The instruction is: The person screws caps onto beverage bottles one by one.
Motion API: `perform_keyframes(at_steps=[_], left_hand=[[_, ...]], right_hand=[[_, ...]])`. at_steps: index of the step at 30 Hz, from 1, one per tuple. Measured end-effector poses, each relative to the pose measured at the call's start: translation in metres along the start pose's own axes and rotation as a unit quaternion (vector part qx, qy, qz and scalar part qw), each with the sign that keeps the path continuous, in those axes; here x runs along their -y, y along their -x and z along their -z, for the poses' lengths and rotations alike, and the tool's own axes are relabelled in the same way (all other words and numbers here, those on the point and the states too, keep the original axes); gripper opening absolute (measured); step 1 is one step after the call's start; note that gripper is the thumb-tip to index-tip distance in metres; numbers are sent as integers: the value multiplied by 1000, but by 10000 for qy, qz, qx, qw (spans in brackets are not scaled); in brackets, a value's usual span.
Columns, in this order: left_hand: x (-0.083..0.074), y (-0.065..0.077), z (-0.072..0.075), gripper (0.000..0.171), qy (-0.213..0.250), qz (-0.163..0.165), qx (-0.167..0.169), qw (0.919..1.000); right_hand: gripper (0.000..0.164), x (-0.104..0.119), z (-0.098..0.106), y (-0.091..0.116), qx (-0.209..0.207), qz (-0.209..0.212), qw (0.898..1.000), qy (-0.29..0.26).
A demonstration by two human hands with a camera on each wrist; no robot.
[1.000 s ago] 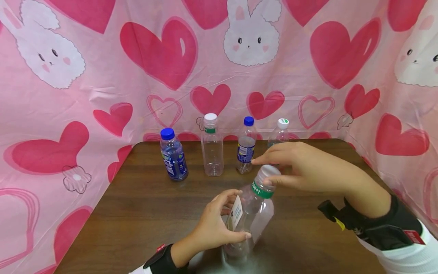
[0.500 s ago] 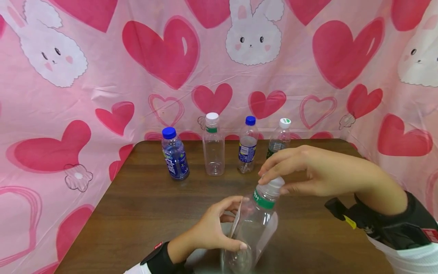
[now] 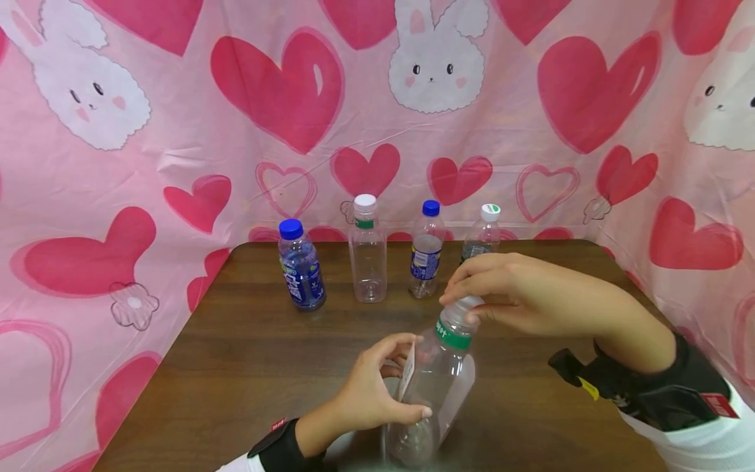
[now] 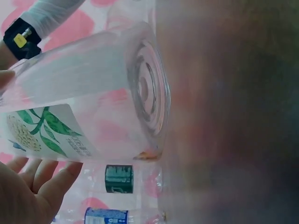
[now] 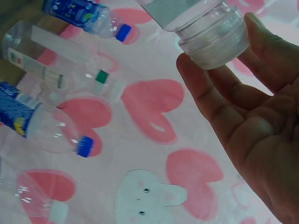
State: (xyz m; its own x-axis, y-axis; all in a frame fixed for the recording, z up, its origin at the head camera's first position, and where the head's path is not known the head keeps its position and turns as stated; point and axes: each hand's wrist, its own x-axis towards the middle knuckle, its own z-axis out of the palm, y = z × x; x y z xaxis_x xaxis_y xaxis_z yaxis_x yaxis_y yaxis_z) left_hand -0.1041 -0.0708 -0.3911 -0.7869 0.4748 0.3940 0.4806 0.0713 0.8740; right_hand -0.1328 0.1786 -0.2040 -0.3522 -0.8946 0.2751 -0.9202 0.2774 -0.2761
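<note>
A large clear plastic bottle (image 3: 433, 387) with a green neck band leans, its top to the right, at the table's near side. My left hand (image 3: 374, 387) holds its body, thumb in front and fingers behind. My right hand (image 3: 519, 295) pinches the pale, ribbed cap (image 3: 463, 308) from above. The right wrist view shows the cap (image 5: 219, 46) between thumb and fingertips of my right hand (image 5: 252, 102). In the left wrist view, a leaf-printed label (image 4: 46, 133) faces my left hand (image 4: 39, 196), and the round bottle base (image 4: 149, 88) shows.
Behind, a row of bottles stands on the brown table (image 3: 236, 367): a blue-capped one (image 3: 302, 269), a tall clear one (image 3: 368, 255), a small blue-labelled one (image 3: 426, 252) and a white-capped one (image 3: 483, 233), partly behind my right hand. A pink heart-print cloth (image 3: 236, 131) hangs behind.
My right hand's fingers shift on the cap, moving right and then back left. The bottle has turned a little, so its label now shows nearly edge-on. The left hand keeps its hold.
</note>
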Motion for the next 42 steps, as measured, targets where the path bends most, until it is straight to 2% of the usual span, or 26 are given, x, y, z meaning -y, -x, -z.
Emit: perform_keyframes(at_steps=[7,11,19,25,30,33,35,37,39,42], left_hand=[[3,-1,-7,73,-296,123,-141,9994],[2,-4,-12,71,-556,42,-282,9980],[2,-9,-16,76,-986,-40,-413,9943],[-1,-13,-17,81,-884,46,-310,9956],[-5,-17,-16,83,-791,144,-129,9967],[-4,-21,-15,83,-781,222,-129,9966],[-1,-24,-14,82,-796,233,-211,9963],[3,-29,-13,83,-786,222,-313,9962],[7,-34,-11,83,-810,170,-430,9956],[10,-43,-8,84,-855,62,-563,9947]], right_hand=[[34,-7,-9,-1,26,-119,9999,-22],[33,-6,-10,-4,8,-126,9999,71],[34,-6,-13,1,-15,-409,9990,172],[38,1,-13,7,-351,-249,9976,545],[43,7,-18,17,-975,-406,9904,890],[48,9,-26,27,-1755,-537,9783,962],[48,10,-35,33,-2298,-352,9679,958],[42,14,-47,37,-2618,-16,9615,840],[32,17,-63,40,-2545,227,9644,674],[22,21,-91,47,-2022,192,9783,400]])
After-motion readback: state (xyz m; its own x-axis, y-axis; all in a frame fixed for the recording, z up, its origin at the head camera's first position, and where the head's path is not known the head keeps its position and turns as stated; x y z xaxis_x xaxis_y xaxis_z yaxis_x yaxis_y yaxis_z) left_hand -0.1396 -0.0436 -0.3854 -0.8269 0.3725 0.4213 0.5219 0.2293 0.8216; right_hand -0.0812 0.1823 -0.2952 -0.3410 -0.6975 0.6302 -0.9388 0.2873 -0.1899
